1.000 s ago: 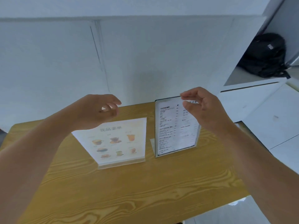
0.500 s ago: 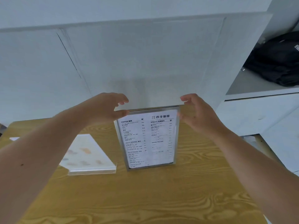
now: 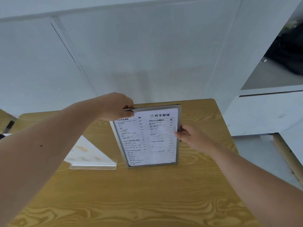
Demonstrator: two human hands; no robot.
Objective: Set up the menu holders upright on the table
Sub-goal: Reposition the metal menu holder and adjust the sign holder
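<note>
Left hand [image 3: 117, 106]: reaches in from the lower left, forearm bare and stretched long across the frame. Palm turned down, knuckles up. Thumb and fingers pinch the top left corner of the text menu [image 3: 148, 136], thumb on the printed face, fingers curled over the top edge.

Right hand [image 3: 191, 138]: comes in from the lower right, forearm bare, wrist slightly bent. Thumb lies on the face of the text menu at its right edge, about halfway up; fingers [image 3: 181, 128] wrap behind the frame. Clamped on that edge.

Text menu: tall holder with a grey metal-look frame, sheet printed in black in two columns, headings COFFEE, SPECIAL, FRUIT DRINKS, COLD DRINKS, GREEN TEA legible. Stands between the two hands, bottom edge on the table [image 3: 147, 199], top leaning a little away from the viewer. Held at two points, upper left and mid right.

Picture menu [image 3: 85, 153]: clear acrylic holder with a pale sheet bearing faint orange drink pictures, blurred. Sits on the table below the left forearm, just left of the text menu; whether the two touch cannot be told. Front lip faces the viewer, sheet sloping back.

Table: light wood grain, rounded far corner beyond the right hand.

Wall [image 3: 147, 54]: white panels beyond both hands.

Bag [image 3: 290, 51]: dark, blurred, on a white ledge far up and right of the right hand.
</note>
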